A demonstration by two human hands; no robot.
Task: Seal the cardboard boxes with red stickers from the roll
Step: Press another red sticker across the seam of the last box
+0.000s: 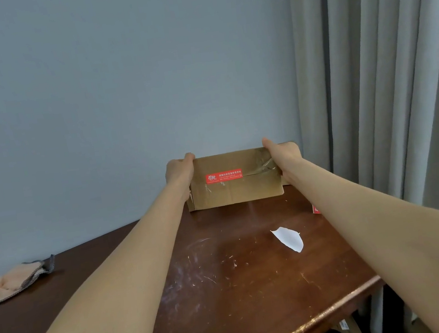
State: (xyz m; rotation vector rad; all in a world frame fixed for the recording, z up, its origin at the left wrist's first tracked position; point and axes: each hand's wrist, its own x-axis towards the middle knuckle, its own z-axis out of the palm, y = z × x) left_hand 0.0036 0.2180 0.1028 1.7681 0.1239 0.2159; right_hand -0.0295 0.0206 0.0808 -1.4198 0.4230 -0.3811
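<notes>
Left hand (180,172): clasps the left end of the cardboard box (235,191), thumb over the top edge, the other fingers out of sight behind the end

Right hand (285,156): clasps the right end of the same box, thumb raised at the top edge, palm against the end; both forearms stretched well forward

Cardboard box: brown, long side toward the camera, at the far side of the table next to the wall; its lower edge meets the tabletop

Red sticker (224,176): one, with white print, lying flat across the seam on the near face, left of centre

Clear tape (267,165): wrinkled strip on the same face, toward the right end

Table (230,284): dark brown wood, surface scratched and flecked (front edge worn pale)

White paper scrap (289,238): curled, on the tabletop near the right forearm

Red item (316,209): mostly hidden behind the right forearm; cannot tell what it is

Cloth (10,283): peach with grey edging, far left of table

Curtain (383,70): grey, pleated, right of the box

Wall (114,82): plain blue-grey
</notes>
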